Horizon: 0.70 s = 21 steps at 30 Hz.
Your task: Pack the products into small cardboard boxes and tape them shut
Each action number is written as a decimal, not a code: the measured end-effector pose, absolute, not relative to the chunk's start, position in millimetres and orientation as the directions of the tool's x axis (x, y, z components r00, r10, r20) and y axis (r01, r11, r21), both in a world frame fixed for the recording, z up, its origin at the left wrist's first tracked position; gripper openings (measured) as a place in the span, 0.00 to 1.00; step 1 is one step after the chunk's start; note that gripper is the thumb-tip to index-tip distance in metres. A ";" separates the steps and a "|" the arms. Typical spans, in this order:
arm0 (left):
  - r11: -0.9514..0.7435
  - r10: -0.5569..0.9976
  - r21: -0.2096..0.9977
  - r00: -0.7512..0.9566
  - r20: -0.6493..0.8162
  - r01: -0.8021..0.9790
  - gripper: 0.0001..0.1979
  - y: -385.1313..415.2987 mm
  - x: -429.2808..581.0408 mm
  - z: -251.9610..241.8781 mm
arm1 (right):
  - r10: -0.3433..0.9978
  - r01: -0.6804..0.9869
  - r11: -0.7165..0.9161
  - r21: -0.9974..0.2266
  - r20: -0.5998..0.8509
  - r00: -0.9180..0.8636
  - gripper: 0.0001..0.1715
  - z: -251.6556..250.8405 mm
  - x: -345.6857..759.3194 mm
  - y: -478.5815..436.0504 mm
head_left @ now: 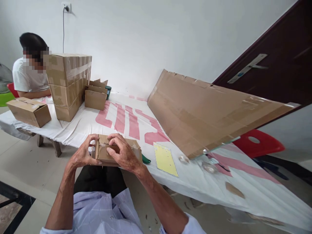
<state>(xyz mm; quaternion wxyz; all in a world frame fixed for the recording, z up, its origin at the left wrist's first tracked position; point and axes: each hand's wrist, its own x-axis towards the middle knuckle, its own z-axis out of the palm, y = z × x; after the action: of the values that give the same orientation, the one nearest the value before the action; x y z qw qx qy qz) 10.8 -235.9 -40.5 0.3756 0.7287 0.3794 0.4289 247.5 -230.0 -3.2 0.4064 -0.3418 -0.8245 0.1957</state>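
A small brown cardboard box (108, 155) rests at the table's near edge, right in front of my body, with clear tape along its top seam. My left hand (84, 153) clasps the left end of this box, thumb at the front and fingers at the back. Over the top, my right hand (123, 152) has curled fingers and thumb pinched at the taped flaps; the exact bit between its fingertips is hidden. A green object (146, 159), partly covered, pokes out at the box's right end.
Taped boxes (70, 86) are stacked at the left, beside a single box (30, 110) and an open-topped box (95, 97). A person (31, 76) sits behind them. A large cardboard sheet (209, 110) leans at the right, near a yellow card (165, 159) and tape rolls (209, 167).
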 end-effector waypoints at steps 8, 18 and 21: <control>-0.470 0.847 0.844 0.399 0.350 0.257 0.38 -236.3 9.6 -41.4 | 0.714 0.395 0.700 -0.595 0.561 -0.419 0.09 -5.9 247.1 -229.5; -0.476 0.856 0.830 0.369 0.363 0.289 0.42 -237.9 12.4 -41.6 | 0.695 0.416 0.719 -0.557 0.559 -0.452 0.09 -6.6 247.1 -227.1; -0.492 0.854 0.812 0.358 0.378 0.315 0.45 -238.7 16.5 -39.4 | 0.706 0.419 0.708 -0.568 0.560 -0.434 0.11 -10.4 251.9 -225.5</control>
<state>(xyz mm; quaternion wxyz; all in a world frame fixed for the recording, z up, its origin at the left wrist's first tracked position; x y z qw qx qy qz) 16.5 -238.7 -39.4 0.3244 0.7575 0.3858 0.4149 251.9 -225.5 -10.4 0.4095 -0.3395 -0.8284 0.1753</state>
